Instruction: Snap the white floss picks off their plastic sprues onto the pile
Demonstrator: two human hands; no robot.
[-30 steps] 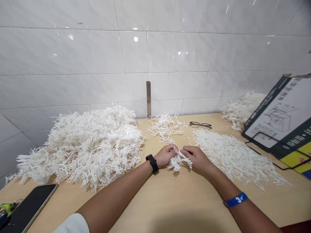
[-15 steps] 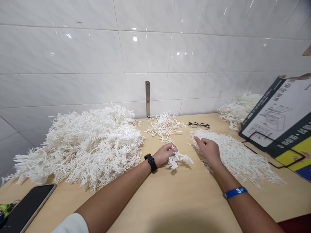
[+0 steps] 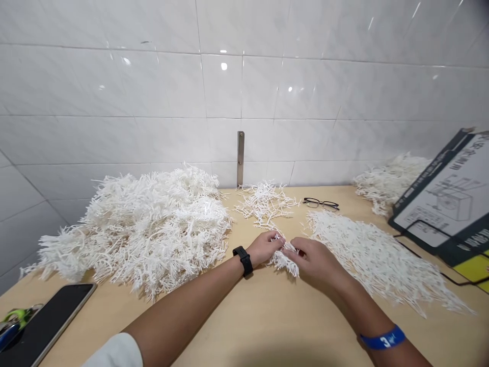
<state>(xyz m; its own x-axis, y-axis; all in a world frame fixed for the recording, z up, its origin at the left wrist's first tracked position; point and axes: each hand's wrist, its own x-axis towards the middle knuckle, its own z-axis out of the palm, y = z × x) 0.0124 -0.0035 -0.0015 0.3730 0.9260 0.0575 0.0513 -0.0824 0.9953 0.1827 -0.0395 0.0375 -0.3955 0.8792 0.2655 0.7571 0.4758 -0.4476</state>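
Observation:
My left hand (image 3: 264,248) and my right hand (image 3: 315,261) meet at the middle of a light wooden table (image 3: 267,326). Both are closed on one small white branched plastic piece (image 3: 284,258) with many thin twigs, held just above the tabletop. A big heap of the same white pieces (image 3: 148,227) lies to the left. A flatter spread of thin white sticks (image 3: 378,257) lies right of my right hand. A small loose cluster (image 3: 265,201) sits just behind my hands. I wear a black watch on the left wrist and a blue band on the right.
Black glasses (image 3: 321,204) lie near the tiled wall. A dark phone (image 3: 46,321) and a green clip (image 3: 15,318) lie at the front left. A printed box (image 3: 446,204) leans at the right, with another white pile (image 3: 389,178) behind it.
Half a second ago my right hand was over the flat spread of sticks. It has come back to the branched piece, which my left hand kept holding.

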